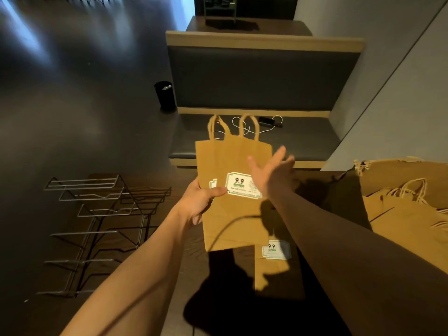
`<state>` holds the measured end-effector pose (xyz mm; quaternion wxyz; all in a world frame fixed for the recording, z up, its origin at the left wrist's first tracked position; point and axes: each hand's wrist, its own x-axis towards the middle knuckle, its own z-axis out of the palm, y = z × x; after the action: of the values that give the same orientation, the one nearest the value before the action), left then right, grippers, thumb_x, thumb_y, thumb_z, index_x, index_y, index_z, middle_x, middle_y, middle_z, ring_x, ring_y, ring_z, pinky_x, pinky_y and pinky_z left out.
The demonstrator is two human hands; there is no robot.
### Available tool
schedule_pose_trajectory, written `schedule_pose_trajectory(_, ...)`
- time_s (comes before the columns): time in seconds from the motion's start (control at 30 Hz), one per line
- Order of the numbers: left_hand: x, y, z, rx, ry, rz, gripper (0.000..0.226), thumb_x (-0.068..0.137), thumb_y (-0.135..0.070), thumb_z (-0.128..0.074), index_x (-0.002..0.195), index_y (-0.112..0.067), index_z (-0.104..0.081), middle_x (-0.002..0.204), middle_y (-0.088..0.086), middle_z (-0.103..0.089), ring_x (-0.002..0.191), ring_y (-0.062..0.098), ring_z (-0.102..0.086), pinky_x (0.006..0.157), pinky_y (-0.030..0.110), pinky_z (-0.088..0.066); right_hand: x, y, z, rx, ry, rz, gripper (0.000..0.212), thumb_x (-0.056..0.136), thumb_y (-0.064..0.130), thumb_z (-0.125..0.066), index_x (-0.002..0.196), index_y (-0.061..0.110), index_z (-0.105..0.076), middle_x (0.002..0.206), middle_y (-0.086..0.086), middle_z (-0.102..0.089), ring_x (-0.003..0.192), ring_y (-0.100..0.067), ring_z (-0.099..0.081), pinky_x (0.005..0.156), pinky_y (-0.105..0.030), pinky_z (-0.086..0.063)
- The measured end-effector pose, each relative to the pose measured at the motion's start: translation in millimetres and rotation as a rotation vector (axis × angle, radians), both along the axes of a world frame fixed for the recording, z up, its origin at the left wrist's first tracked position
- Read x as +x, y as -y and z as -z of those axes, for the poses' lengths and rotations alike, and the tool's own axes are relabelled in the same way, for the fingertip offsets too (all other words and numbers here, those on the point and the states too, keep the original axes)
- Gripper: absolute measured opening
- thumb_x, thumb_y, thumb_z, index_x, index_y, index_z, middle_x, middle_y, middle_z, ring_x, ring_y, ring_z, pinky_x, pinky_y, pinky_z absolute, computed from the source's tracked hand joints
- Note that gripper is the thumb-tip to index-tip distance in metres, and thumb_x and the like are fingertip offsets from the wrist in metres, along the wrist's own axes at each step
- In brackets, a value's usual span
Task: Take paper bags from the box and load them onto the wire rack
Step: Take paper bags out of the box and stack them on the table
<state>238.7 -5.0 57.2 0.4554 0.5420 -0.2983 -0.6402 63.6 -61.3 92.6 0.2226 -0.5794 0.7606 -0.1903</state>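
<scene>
1. The left hand (pixel 197 203) grips a flat brown paper bag (pixel 232 190) by its left edge, thumb across the front beside the white label (pixel 242 185), handles pointing away.
2. The right hand (pixel 274 175) is spread wide, fingers straight, just in front of the bag's right side, holding nothing.
3. More bags (pixel 409 214) lie in the cardboard box (pixel 392 169) at right.
4. Another labelled bag (pixel 272 265) lies flat on the dark bench (pixel 169 263).
5. The wire rack (pixel 97 221) sits at left on the bench.
</scene>
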Motion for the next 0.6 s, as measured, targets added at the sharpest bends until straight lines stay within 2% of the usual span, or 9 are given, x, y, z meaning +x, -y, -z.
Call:
schedule_pose_trajectory(0.07, 2.1, 2.7, -0.2, 0.014, 0.045, -0.059, 0.03, 0.088, 0.003, -0.063, 0.113, -0.012, -0.06, 0.103, 0.008, -0.075, 0.085, 0.022, -0.073, 0.069, 0.033, -0.057, -7.1, 2.9, -0.6, 0.355, 0.398, -0.026, 0.063, 0.092, 0.039, -0.059, 0.142, 0.006, -0.038, 0.14, -0.017, -0.049, 0.124, -0.035, -0.052, 0.1, -0.045, -0.046)
schedule_pose_trajectory(0.13, -2.3, 4.4, -2.4, 0.02, 0.127, -0.041, 0.03, 0.09, -0.001, -0.058, 0.117, -0.014, -0.056, 0.103, 0.005, -0.072, 0.084, 0.018, -0.069, 0.065, 0.024, -0.054, -6.5, -5.1, 6.4, 0.376, 0.596, -0.153, 0.043, 0.096, 0.014, -0.057, 0.136, 0.004, -0.047, 0.131, -0.016, -0.058, 0.117, -0.033, -0.058, 0.096, -0.042, -0.049)
schedule_pose_trajectory(0.17, -6.5, 4.6, -3.3, 0.013, 0.157, -0.024, 0.032, 0.091, -0.002, -0.057, 0.12, -0.015, -0.054, 0.103, 0.001, -0.07, 0.086, 0.016, -0.067, 0.063, 0.023, -0.052, -4.5, -11.3, 6.9, 0.331, 0.652, -0.199, 0.043, 0.096, 0.006, -0.056, 0.137, 0.005, -0.045, 0.127, -0.013, -0.06, 0.112, -0.03, -0.06, 0.092, -0.039, -0.051)
schedule_pose_trajectory(0.27, -14.1, 4.1, 5.4, -0.019, 0.198, -0.045, 0.043, 0.091, -0.011, -0.067, 0.128, -0.014, -0.046, 0.114, 0.003, -0.068, 0.099, 0.019, -0.068, 0.082, 0.033, -0.055, 0.6, -24.1, 10.4, 0.258, 0.694, -0.219, 0.058, 0.093, -0.004, -0.055, 0.145, 0.011, -0.033, 0.111, -0.003, -0.061, 0.098, -0.017, -0.062, 0.084, -0.03, -0.053)
schedule_pose_trajectory(0.33, -12.5, 3.3, 13.5, -0.034, 0.262, -0.075, 0.05, 0.088, -0.014, -0.073, 0.127, -0.017, -0.044, 0.116, 0.002, -0.067, 0.103, 0.021, -0.067, 0.092, 0.042, -0.055, 0.3, -25.4, 17.2, 0.291, 0.684, -0.117, 0.071, 0.092, -0.002, -0.058, 0.152, 0.013, -0.022, 0.13, -0.009, -0.056, 0.108, -0.022, -0.06, 0.092, -0.035, -0.053)
schedule_pose_trajectory(0.37, -11.4, 2.7, 16.9, -0.029, 0.285, -0.075, 0.05, 0.087, -0.015, -0.075, 0.126, -0.019, -0.044, 0.116, 0.001, -0.066, 0.104, 0.02, -0.067, 0.093, 0.043, -0.054, -2.1, -25.7, 22.8, 0.333, 0.682, -0.076, 0.072, 0.092, -0.001, -0.058, 0.152, 0.011, -0.021, 0.136, -0.012, -0.052, 0.112, -0.024, -0.058, 0.094, -0.038, -0.052)
schedule_pose_trajectory(0.47, -10.6, 1.9, 28.5, 0.027, 0.313, -0.018, 0.051, 0.087, -0.02, -0.074, 0.127, -0.019, -0.041, 0.118, 0.0, -0.064, 0.107, 0.02, -0.065, 0.097, 0.043, -0.052, -3.9, -33.8, 30.5, 0.415, 0.678, -0.076, 0.049, 0.094, -0.005, -0.054, 0.141, 0.005, -0.043, 0.115, -0.009, -0.063, 0.088, -0.015, -0.061, 0.073, -0.025, -0.052)
schedule_pose_trajectory(0.53, -12.2, -1.6, 35.1, 0.085, 0.337, 0.034, 0.049, 0.091, -0.024, -0.07, 0.128, -0.018, -0.038, 0.12, 0.001, -0.062, 0.111, 0.02, -0.062, 0.101, 0.042, -0.05, -3.8, -38.7, 31.1, 0.431, 0.689, -0.033, 0.055, 0.091, -0.01, -0.055, 0.142, 0.007, -0.042, 0.123, -0.014, -0.061, 0.088, -0.015, -0.06, 0.075, -0.025, -0.053)
schedule_pose_trajectory(0.6, -10.6, -6.3, 48.9, 0.108, 0.349, 0.055, 0.044, 0.093, -0.02, -0.067, 0.128, -0.015, -0.039, 0.122, 0.003, -0.062, 0.112, 0.022, -0.061, 0.102, 0.041, -0.049, -6.1, -42.6, 42.2, 0.483, 0.744, -0.003, 0.057, 0.091, -0.012, -0.053, 0.142, 0.007, -0.038, 0.129, -0.018, -0.057, 0.092, -0.02, -0.061, 0.077, -0.023, -0.056)
